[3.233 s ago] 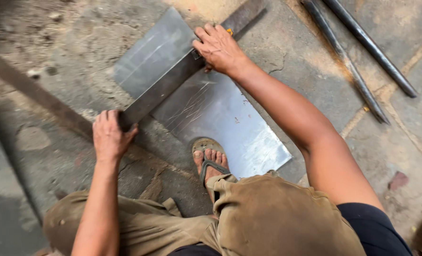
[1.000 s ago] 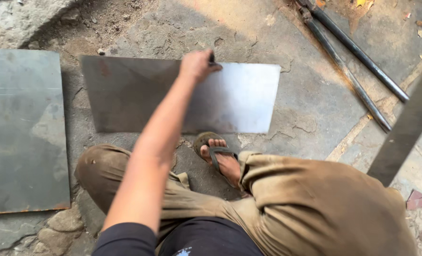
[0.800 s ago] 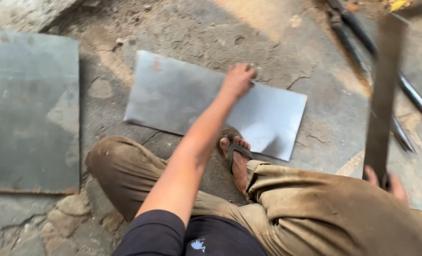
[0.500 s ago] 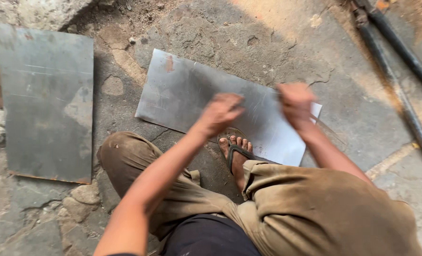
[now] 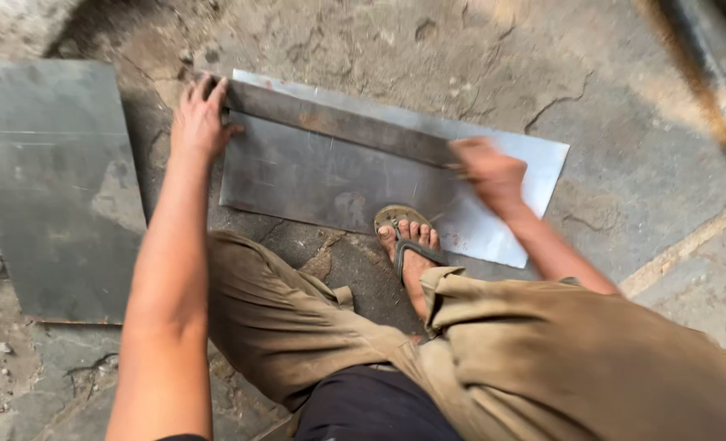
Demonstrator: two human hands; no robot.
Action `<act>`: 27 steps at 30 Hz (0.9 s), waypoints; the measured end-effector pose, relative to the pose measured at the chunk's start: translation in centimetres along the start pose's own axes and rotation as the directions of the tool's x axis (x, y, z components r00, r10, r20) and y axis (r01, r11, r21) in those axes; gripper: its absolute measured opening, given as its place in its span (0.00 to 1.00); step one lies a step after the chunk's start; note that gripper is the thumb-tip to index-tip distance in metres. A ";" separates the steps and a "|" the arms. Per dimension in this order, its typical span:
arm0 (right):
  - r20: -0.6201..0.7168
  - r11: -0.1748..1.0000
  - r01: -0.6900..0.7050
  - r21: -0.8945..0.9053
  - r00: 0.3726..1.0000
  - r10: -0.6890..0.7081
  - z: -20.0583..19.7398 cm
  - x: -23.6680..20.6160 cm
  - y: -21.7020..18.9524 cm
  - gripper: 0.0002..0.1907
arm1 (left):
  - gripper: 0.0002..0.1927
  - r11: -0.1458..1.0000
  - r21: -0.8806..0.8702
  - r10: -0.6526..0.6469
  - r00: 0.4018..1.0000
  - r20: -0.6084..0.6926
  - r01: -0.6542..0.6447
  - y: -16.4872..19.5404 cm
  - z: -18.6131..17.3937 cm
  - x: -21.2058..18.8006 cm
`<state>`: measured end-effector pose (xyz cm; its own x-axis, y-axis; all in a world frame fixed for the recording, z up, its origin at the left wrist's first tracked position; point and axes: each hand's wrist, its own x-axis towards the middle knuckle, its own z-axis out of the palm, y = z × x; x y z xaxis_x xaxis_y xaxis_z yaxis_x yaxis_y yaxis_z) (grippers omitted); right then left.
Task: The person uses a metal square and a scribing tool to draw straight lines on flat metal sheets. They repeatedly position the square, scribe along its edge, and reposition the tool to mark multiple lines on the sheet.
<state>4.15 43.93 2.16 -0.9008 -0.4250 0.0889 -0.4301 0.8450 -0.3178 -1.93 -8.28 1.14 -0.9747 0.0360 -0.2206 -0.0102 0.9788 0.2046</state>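
Flat bar [image 5: 338,124] lying crosswise, hands [image 5: 202,118] at ends

You have no packages, labels, signs or screens anywhere in your view.
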 end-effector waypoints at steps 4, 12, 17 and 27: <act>0.300 0.953 -0.091 -0.289 0.937 0.180 -4.3 -5.8 5.5 0.39 | 0.45 1.000 -0.023 0.012 1.000 0.007 -0.012 -1.8 0.7 0.8; 0.271 0.974 -0.209 -0.088 0.936 0.226 -3.1 -8.4 8.0 0.38 | 0.43 0.945 0.169 0.282 0.959 0.006 -0.279 -6.3 2.8 2.8; 0.248 0.979 -0.204 -0.005 0.948 0.199 -4.0 -7.9 8.7 0.31 | 0.38 0.922 -0.368 0.141 0.990 0.027 -0.121 -6.7 5.2 1.1; 0.270 0.968 -0.251 0.022 0.933 0.236 -4.1 -6.3 9.2 0.32 | 0.35 0.884 -0.399 0.240 0.969 -0.058 -0.243 -6.7 5.9 1.9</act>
<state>5.61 55.69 2.53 -0.9262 -0.2847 -0.2470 -0.1885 0.9173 -0.3507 -2.38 -13.57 -6.23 -0.9599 0.2580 -0.1095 0.1385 0.7764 0.6148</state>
